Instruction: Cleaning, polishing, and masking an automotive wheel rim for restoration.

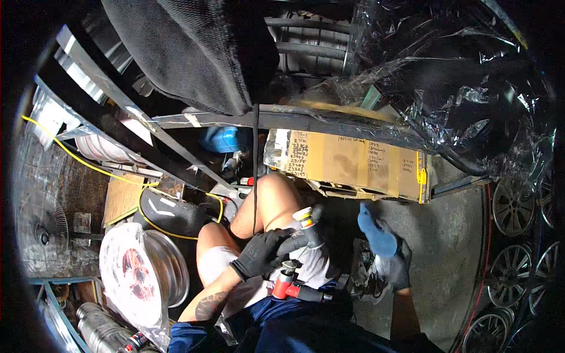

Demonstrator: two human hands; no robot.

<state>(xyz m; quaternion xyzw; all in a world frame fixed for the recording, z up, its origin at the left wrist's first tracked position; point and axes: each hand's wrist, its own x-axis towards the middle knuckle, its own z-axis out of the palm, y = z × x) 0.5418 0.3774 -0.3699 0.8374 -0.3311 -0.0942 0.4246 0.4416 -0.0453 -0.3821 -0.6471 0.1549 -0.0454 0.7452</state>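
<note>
Left hand: I see a dark-gloved left hand (262,254) above the lap, its fingers closed around a grey tool (314,236).
Grey tool: it sits in the left hand's grasp over the person's legs, its end banded in white, yellow and red and tipped upward in my view.
Right hand: from here I make out a grey-gloved right hand (400,267) well apart from the left, out to the person's right. It is blurred, so I cannot tell how far its fingers are closed.
Blue piece: a soft-looking blue piece (378,233) meets the fingers of the right hand; I cannot tell whether it is gripped.
Red tool: a red tool (284,286) with a metal head and a black body lies at the lap, just below the left hand and apart from it.
Wheel: on the person's left I have a silver wheel (176,267) standing on edge, clear plastic over its face and red showing at its middle.
Hose: a yellow hose (88,163) runs in from the left and loops over a dark round thing (170,215).
Box: ahead of the knees is a brown cardboard box (353,162) with handwriting on it.
Right edge: several wheel rims (511,270) stand stacked in a column beyond the grey floor (450,259).
</note>
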